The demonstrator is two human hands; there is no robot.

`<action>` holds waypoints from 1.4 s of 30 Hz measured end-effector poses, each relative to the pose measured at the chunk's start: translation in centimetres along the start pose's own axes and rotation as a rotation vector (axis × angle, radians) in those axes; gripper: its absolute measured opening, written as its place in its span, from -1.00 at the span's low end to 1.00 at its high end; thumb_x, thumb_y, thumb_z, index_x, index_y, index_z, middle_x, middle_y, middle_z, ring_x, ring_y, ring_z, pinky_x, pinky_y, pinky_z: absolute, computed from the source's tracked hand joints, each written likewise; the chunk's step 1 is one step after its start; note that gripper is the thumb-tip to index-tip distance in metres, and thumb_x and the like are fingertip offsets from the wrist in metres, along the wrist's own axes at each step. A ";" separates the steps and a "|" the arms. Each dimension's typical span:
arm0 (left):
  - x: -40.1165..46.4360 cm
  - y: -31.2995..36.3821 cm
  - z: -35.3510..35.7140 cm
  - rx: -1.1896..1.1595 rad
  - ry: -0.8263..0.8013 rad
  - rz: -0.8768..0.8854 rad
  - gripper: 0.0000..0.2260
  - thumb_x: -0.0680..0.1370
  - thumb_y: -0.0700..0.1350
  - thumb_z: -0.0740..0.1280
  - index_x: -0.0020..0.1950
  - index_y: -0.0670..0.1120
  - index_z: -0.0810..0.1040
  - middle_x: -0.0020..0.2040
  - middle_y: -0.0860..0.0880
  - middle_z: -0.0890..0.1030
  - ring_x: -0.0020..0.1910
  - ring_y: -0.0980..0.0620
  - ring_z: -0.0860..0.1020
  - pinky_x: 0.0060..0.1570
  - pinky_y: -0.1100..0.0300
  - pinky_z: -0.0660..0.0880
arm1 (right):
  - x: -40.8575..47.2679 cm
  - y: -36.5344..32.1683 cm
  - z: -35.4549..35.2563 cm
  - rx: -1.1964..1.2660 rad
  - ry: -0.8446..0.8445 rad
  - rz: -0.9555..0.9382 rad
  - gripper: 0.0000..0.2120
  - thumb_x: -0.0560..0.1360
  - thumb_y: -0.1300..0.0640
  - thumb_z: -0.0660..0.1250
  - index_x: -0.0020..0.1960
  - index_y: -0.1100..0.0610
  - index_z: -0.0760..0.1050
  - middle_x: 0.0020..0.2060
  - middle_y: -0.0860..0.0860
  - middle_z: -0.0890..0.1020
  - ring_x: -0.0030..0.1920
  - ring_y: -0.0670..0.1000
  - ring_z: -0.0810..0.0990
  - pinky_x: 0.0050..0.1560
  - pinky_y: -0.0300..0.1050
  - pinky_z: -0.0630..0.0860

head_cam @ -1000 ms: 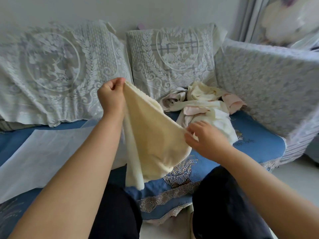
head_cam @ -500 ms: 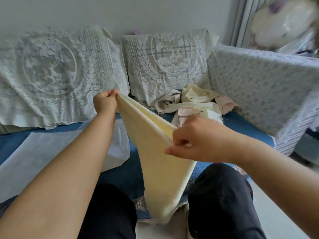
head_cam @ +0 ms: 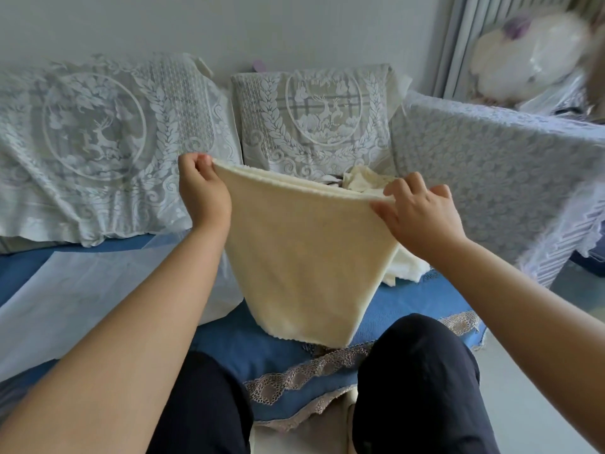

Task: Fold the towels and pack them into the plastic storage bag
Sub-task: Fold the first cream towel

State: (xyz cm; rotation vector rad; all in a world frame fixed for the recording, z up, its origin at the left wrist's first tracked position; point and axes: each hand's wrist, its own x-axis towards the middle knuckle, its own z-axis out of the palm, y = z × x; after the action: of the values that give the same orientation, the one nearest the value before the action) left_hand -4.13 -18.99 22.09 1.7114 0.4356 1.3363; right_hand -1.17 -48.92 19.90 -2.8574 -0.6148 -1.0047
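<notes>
The person is holding one soft, cream-yellow terry towel (head_cam: 307, 257) up in the air above the blue sofa seat cover (head_cam: 422, 299), and it is hanging doubled over, two layers showing along its top edge. The left hand (head_cam: 203, 194) is pinching the top left corner between thumb and curled fingers, and the right hand (head_cam: 422, 214) is pinching the top right corner the same way, so both hands are grasping the towel and stretching its upper edge between them. Judging by this, the towel is sitting at its first fold, with at least one more fold probably needed before it is compact enough to pack. Behind it, against the white lace-covered back cushion (head_cam: 314, 116), a loose heap of unfolded cream and pale towels (head_cam: 363, 180) is lying on the seat, mostly hidden by the held towel, so most of the folding is still waiting. The large translucent white plastic storage bag (head_cam: 98, 299) is lying flat on the seat to the person's left, just beside the left forearm, and it is looking limp, with nothing visibly inside it, though its mouth is not showing clearly. No finished, folded towel is showing anywhere on the seat. So the job is appearing to be near its start: one towel in progress, the pile untouched, the bag apparently unfilled.
</notes>
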 end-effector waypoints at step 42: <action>-7.2 -12.7 -3.5 0.778 -1.631 -0.284 -0.87 0.44 -0.23 0.40 -0.12 -0.09 0.48 -0.21 -0.05 0.51 -0.30 0.04 0.47 -0.35 0.26 0.40 | -5.6 0.3 11.9 0.279 -1.112 -0.134 -0.85 0.48 0.10 0.34 0.04 -0.02 0.50 -0.17 -0.10 0.48 -0.17 -0.02 0.48 -0.30 -0.30 0.39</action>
State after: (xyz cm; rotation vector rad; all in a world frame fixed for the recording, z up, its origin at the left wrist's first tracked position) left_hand -6.85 -15.88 7.66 2.5636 0.1612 -0.7523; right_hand 1.95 -49.07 7.15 -2.8867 -0.8740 0.7391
